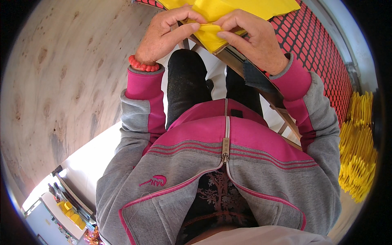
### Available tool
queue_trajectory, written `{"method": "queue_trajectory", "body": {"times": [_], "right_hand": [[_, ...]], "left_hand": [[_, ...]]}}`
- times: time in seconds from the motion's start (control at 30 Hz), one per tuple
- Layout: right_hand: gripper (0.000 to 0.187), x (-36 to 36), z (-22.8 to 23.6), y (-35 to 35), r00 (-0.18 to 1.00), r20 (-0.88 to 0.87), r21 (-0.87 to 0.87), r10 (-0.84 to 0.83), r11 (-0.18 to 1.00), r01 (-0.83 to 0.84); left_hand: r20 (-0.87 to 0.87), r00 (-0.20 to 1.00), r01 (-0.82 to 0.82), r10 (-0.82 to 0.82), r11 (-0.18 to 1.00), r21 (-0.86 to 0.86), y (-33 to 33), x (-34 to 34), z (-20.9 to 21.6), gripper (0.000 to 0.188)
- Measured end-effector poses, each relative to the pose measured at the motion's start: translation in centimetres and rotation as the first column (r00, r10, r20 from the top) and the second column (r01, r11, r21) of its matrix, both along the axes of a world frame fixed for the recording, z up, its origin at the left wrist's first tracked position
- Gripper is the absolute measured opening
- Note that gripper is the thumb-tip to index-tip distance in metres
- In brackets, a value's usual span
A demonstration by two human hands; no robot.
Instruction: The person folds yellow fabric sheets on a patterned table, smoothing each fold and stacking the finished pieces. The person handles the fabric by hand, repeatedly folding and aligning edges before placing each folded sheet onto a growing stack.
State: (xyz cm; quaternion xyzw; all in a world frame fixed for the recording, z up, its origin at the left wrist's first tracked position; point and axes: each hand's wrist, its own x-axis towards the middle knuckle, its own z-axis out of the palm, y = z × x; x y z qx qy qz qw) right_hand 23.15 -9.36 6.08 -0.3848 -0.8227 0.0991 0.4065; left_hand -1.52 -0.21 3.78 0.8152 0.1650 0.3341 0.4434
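Bright yellow thin sheet material (253,7), cloth or paper, I cannot tell which, spreads over the table's edge at the top of the view. My left hand (165,34) pinches its near edge between thumb and forefinger. Close beside it, my right hand (257,41) grips the same edge the same way, thumb nearest me. Between the fingertips the edge looks folded over, and a pointed flap hangs below toward my knees. A red bead bracelet (143,64) circles my left wrist.
A red and black patterned cover (312,43) lies on the table at the right. Many folded yellow pieces (358,151) are bunched at the far right. A large wooden board (69,73) fills the left. Dark cloth (257,77) hangs by the table edge.
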Motion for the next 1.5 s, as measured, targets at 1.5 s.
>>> {"method": "queue_trajectory", "body": {"times": [1.5], "right_hand": [[0.019,-0.5,1.4,-0.5,0.992,0.105,0.232,-0.076,0.972,0.05]], "left_hand": [[0.095,0.993,-0.053,0.063,0.993,-0.106,0.4,-0.1,-1.5,0.005]]}}
